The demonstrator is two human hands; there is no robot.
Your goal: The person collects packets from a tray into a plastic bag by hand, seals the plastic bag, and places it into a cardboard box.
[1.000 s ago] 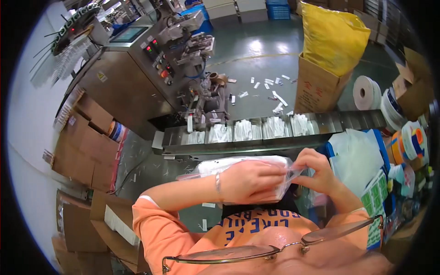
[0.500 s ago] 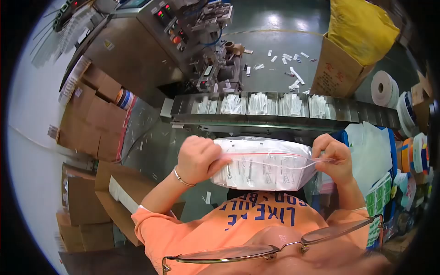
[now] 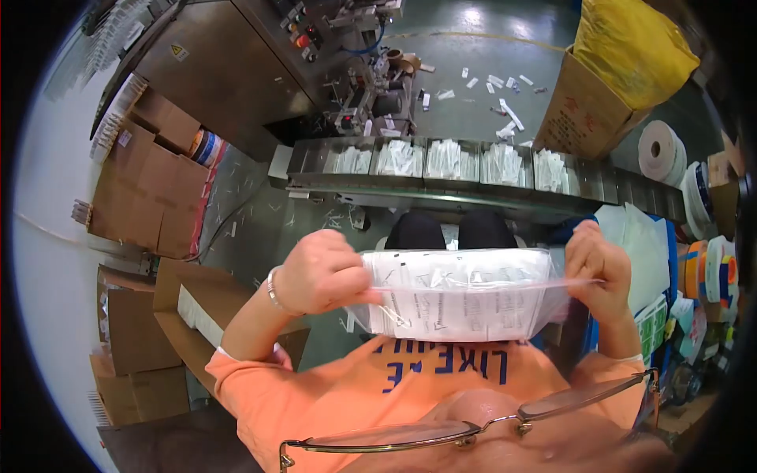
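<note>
A clear plastic bag [image 3: 461, 303] packed with white printed packets hangs between my hands, just in front of my orange shirt. My left hand [image 3: 322, 272] is closed on the bag's upper left corner, with a bracelet on that wrist. At the opposite upper corner, my right hand [image 3: 597, 272] pinches the bag's edge between thumb and fingers. The bag's top edge is pulled taut in a pinkish line from one hand to the other. Packets inside lie in a row, their print facing up.
Beyond my knees runs a metal trough conveyor [image 3: 465, 186] with white strips in several compartments. A machine [image 3: 213, 71] stands at the far left. Cardboard boxes [image 3: 142, 189] line the left side. A carton [image 3: 587, 102] with a yellow bag and white rolls [image 3: 661, 150] stand right.
My hands have moved farther apart, stretching the bag's top edge tighter. The bag has come down closer to my shirt, and my knees now show behind it. The view has shifted slightly.
</note>
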